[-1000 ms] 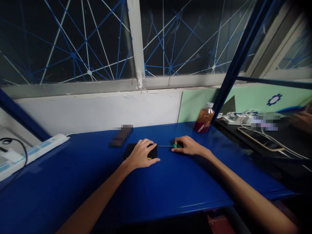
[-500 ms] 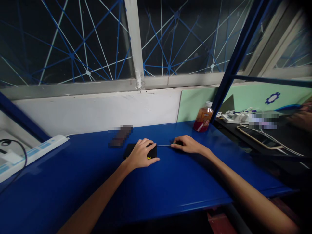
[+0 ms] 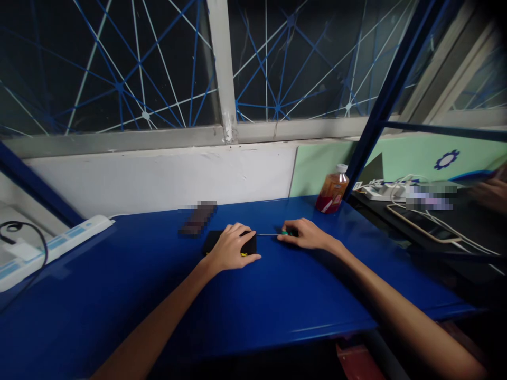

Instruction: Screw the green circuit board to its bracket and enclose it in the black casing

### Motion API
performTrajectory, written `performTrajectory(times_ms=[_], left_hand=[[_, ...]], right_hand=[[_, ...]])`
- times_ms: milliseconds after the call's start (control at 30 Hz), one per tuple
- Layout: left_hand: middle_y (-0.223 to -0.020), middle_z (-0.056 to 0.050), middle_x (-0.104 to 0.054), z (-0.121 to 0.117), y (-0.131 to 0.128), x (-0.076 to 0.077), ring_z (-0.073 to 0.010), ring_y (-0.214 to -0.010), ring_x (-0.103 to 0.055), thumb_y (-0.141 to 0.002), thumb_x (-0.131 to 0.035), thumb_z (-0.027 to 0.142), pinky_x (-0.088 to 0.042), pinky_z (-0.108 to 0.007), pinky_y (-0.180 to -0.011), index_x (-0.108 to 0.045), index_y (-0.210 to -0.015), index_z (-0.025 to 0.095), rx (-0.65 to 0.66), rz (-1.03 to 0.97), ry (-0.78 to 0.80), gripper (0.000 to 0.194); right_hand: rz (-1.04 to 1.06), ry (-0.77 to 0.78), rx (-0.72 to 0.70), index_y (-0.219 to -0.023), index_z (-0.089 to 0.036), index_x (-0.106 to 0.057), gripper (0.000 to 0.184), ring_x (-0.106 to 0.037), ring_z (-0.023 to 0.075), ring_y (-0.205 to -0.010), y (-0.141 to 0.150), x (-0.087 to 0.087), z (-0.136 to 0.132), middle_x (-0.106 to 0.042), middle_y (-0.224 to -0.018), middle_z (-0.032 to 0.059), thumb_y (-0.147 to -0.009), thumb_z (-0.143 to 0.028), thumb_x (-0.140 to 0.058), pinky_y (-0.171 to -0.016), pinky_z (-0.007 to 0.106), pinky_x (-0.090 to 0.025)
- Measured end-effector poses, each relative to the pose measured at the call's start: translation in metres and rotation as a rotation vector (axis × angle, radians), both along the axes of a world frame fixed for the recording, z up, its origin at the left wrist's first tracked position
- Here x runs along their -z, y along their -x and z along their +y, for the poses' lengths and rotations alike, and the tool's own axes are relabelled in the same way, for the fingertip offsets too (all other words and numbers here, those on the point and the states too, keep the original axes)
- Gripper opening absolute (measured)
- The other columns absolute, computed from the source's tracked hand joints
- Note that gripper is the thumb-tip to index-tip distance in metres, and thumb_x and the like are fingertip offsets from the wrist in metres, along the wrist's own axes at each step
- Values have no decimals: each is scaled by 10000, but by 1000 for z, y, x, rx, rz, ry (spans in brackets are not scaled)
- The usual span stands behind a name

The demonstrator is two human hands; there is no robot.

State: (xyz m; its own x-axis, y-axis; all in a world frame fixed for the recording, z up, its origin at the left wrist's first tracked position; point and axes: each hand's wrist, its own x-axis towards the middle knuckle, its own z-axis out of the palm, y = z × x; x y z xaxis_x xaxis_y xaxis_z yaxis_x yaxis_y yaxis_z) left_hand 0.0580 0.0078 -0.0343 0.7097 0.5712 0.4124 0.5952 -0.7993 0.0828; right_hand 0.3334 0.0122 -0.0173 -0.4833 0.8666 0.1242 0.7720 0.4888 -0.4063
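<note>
My left hand [image 3: 233,247] lies over a flat black box [image 3: 250,246] on the blue table, its fingers across the top and the thumb along the near side. A bit of yellow shows at the box's near edge. To the right, the curled fingers of my right hand [image 3: 307,234] grip a screwdriver [image 3: 269,235]. Part of its green handle is visible; the palm hides the rest. The thin metal shaft points left and reaches the box's right end. Whether the tip touches the box, I cannot tell.
Behind the box lies a dark, blurred-out slab [image 3: 199,218]. A drink bottle [image 3: 332,189] stands at the back right by a blue post. A power strip [image 3: 65,245] lies on the left. On the neighbouring black table are a phone [image 3: 423,224], cables and another person's hand [image 3: 493,192].
The view has shifted slightly. More of the green screwdriver handle shows between my right fingers. Both hands keep nearly the same place and hold.
</note>
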Motion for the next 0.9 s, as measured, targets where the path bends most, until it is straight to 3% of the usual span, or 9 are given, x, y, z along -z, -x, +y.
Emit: performTrajectory(times_ms=[133, 300, 500, 767, 900], left_hand=[[-1138, -121, -603, 0, 0, 0, -293, -1059, -518, -798, -592, 569, -411, -458, -869, -573, -1212, 178, 1, -2, 5, 571], [-1150, -128, -600, 0, 0, 0, -294, -1073, -513, -807, -588, 556, -408, -454, -872, -574, -1215, 171, 2, 1, 9, 561], [-1138, -124, -605, 2, 0, 1, -293, -1062, -522, -804, -580, 569, -412, -447, -863, -580, -1215, 180, 13, -7, 0, 565], [-1150, -127, -601, 3, 0, 1, -298, -1070, -521, -811, -573, 565, -410, -449, -861, -576, -1220, 183, 15, 5, -5, 560], [-1153, -130, -600, 3, 0, 1, -300, -1075, -520, -816, -568, 564, -409, -446, -856, -573, -1222, 182, 16, 11, -5, 558]], right_hand=[[-12, -7, -3, -781, -179, -634, 405, -472, 118, -538, -3, 1, 3, -602, -625, 15, -905, -509, -434, -537, 255, -276], [-40, -40, -7, -684, -172, -622, 442, -466, 119, -553, -7, 7, 7, -593, -639, 15, -782, -600, -574, -528, 254, -254], [-53, -39, 20, -777, -195, -595, 374, -463, 114, -546, -5, 7, 5, -579, -632, -14, -740, -564, -644, -523, 245, -247], [-44, -51, 17, -757, -186, -616, 395, -484, 122, -566, -7, 5, 5, -605, -652, 16, -878, -534, -474, -551, 261, -268], [-55, -86, 22, -748, -187, -594, 411, -490, 133, -607, -10, 9, 9, -601, -707, 15, -771, -597, -593, -554, 255, -268]])
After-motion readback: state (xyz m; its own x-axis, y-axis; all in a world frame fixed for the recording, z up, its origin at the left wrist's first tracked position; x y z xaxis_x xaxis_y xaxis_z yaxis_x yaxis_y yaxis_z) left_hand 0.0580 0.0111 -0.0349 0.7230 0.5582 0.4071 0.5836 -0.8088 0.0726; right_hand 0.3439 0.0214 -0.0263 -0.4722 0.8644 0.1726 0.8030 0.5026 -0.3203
